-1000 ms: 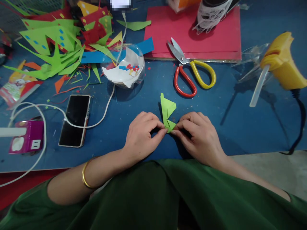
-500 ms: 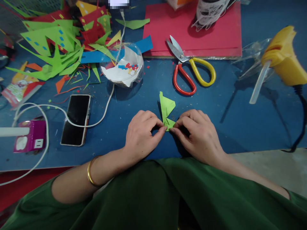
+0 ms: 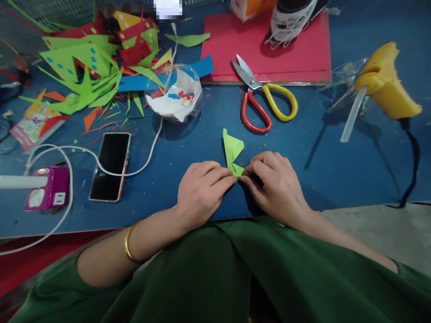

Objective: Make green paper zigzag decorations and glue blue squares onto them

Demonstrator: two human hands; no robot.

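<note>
A small folded piece of light green paper (image 3: 233,146) lies on the blue table near its front edge, its pointed end away from me. My left hand (image 3: 204,190) pinches the near end of this paper from the left, thumb and fingers pressed together. From the right, my right hand (image 3: 274,186) grips the same near end between thumb and forefinger. The fingertips of both hands almost meet there and hide part of the paper's lower edge. Beyond the paper, scissors (image 3: 252,84) with one red and one yellow handle lie with their blades apart.
On the blue table (image 3: 161,193) are a phone (image 3: 111,168) under a white cable, a purple box (image 3: 60,188), a clear bowl (image 3: 173,96) with paper bits, green cut-outs (image 3: 90,85), red sheets (image 3: 232,42) and a yellow glue gun (image 3: 387,85).
My left fingers have closed up and shifted slightly right along the near end of the green paper, covering more of it. The whole view has shifted a little.
</note>
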